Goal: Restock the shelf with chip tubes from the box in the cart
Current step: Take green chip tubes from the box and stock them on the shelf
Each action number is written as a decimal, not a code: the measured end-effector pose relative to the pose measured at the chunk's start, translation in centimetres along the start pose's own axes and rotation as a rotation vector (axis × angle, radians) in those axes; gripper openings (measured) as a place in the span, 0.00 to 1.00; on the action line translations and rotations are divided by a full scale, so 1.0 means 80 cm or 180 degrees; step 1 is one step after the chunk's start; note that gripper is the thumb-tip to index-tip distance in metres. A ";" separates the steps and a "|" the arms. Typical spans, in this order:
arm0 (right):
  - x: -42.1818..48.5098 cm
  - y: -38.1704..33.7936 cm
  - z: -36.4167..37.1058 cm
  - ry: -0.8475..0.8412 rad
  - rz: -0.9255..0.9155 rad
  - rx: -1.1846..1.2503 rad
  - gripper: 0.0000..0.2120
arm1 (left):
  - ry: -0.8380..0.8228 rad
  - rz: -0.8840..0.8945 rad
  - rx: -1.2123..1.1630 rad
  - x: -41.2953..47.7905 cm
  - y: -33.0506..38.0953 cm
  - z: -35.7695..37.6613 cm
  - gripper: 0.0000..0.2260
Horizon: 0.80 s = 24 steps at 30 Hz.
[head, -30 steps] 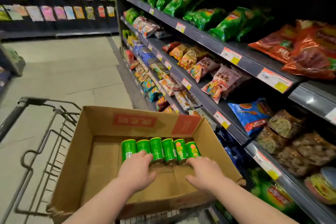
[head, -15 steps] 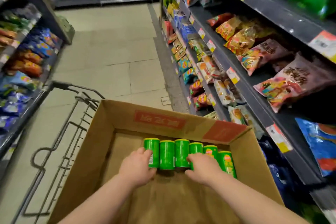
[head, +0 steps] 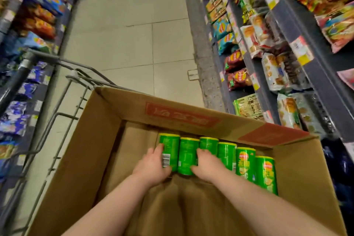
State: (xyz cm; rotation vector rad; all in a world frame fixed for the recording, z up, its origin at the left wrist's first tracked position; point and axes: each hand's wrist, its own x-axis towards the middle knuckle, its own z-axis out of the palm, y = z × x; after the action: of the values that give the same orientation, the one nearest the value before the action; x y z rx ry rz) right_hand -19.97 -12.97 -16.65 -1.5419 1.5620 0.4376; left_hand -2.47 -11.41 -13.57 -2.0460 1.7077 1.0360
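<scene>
Tiled aisle floor (head: 124,44) stretches beyond your fingers. Left of them stand the left shelf (head: 38,15) of snack bags and the wire cart (head: 21,74), which carries the cardboard box (head: 86,159). Your left hand (head: 152,166) grasps the leftmost tube (head: 170,144). Your right hand (head: 208,166) curls its fingers (head: 203,152) over the third tube (head: 209,142). Three more green tubes (head: 246,163) lie right of your fingers, with the right shelf (head: 283,21) beyond.

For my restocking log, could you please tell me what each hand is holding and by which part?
The left hand grips the leftmost tube by its near end; the right hand grips the third tube from the left likewise.
</scene>
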 end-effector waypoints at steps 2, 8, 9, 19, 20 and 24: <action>0.011 -0.001 0.006 0.0063 0.0086 0.0329 0.28 | -0.0040 -0.0133 -0.0292 0.012 0.000 0.007 0.37; 0.025 -0.010 0.024 0.0105 0.0368 0.1014 0.30 | 0.0269 -0.0603 -0.1391 0.041 0.001 0.024 0.27; 0.026 -0.011 0.028 0.0098 0.0380 0.1084 0.29 | 0.0349 -0.0684 -0.1509 0.044 -0.001 0.026 0.27; 0.027 -0.011 0.060 -0.0071 0.0413 0.2180 0.38 | 0.0362 -0.0966 -0.1743 0.034 -0.018 0.050 0.32; 0.027 -0.011 0.062 -0.0107 0.0405 0.2193 0.39 | 0.0366 -0.0986 -0.1723 0.033 -0.018 0.051 0.32; 0.027 -0.015 0.071 -0.0045 0.0450 0.2081 0.39 | 0.0364 -0.1048 -0.1792 0.030 -0.017 0.043 0.32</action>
State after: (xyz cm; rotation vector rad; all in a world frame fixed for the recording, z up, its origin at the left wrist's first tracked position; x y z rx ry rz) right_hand -16.61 -10.19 -21.11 -0.9276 1.5963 -0.0015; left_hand -2.27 -10.71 -17.92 -2.6550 1.1384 1.4171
